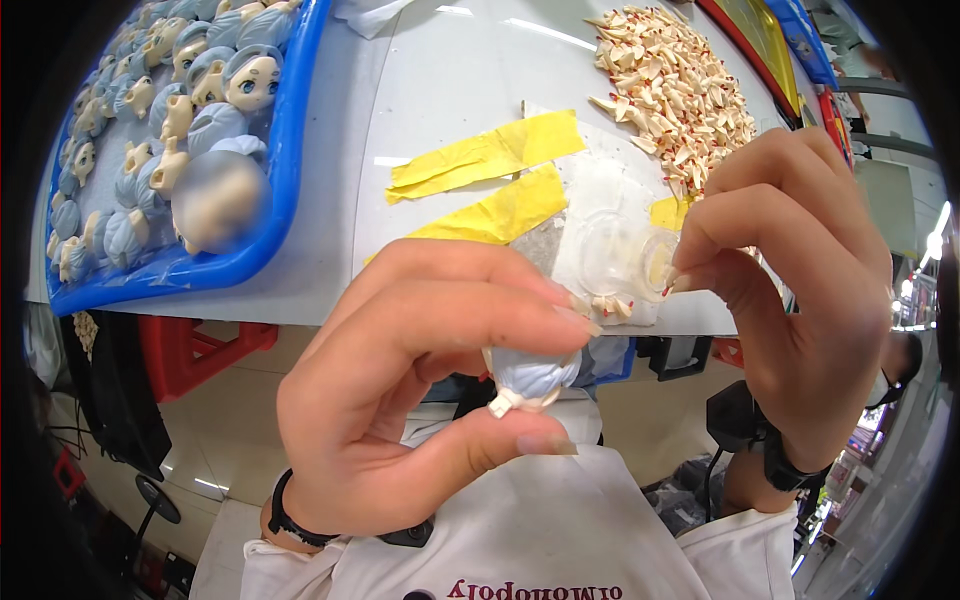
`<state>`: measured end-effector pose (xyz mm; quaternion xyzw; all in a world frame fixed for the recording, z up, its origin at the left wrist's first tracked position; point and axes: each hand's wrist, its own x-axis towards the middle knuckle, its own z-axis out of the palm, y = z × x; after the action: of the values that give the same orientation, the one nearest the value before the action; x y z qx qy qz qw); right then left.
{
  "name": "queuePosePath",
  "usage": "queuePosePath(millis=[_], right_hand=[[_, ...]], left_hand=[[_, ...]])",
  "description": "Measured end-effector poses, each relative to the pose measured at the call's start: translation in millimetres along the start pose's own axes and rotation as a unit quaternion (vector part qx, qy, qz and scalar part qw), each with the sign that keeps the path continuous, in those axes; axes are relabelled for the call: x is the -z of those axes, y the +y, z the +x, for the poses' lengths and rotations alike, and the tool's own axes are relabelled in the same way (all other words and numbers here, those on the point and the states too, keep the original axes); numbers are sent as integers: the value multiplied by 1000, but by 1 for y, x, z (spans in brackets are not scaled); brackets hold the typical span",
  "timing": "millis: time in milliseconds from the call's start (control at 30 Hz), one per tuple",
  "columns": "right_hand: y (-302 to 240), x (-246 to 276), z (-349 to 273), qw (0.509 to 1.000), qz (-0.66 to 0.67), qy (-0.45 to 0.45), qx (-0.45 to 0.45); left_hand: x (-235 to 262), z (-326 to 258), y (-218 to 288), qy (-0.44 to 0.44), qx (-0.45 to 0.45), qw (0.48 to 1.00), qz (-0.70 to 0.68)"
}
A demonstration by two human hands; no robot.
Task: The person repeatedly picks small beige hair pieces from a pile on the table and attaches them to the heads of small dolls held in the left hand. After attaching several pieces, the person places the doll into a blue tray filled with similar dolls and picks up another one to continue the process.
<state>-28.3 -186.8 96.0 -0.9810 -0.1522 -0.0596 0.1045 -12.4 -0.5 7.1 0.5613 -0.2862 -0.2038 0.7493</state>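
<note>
- Left hand [345, 400] grips a pale-blue-and-cream figurine part [537, 372] between thumb and fingers, before the white table [450, 80].
- Right hand [810, 270]: thumb and forefinger drawn together beside a clear round dish [608, 258]; whether they hold anything cannot be told.
- Beyond: yellow tape strips [490, 155], piled red-tipped cream pieces [675, 90].
- Leftward: blue tray [299, 130] bearing figurine heads [252, 82].

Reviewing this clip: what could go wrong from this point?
The doll head, pinched in the left hand in front of the table, might drop towards the lap or floor if it slips.
The right hand is right by the rim of the clear jar, so a nudge could shift or tip it.
Loose red-tipped pieces lie near the table's front edge and could get brushed off.
</note>
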Motion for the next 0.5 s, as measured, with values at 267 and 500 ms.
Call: queuePosePath(millis=[267,500], right_hand=[[-3,-9,0,998,11,56,2],[-5,4,-25,973,218,54,-53]], left_hand=[[-6,2,1,4,18,999,-38],[-19,0,9,76,74,987,-124]])
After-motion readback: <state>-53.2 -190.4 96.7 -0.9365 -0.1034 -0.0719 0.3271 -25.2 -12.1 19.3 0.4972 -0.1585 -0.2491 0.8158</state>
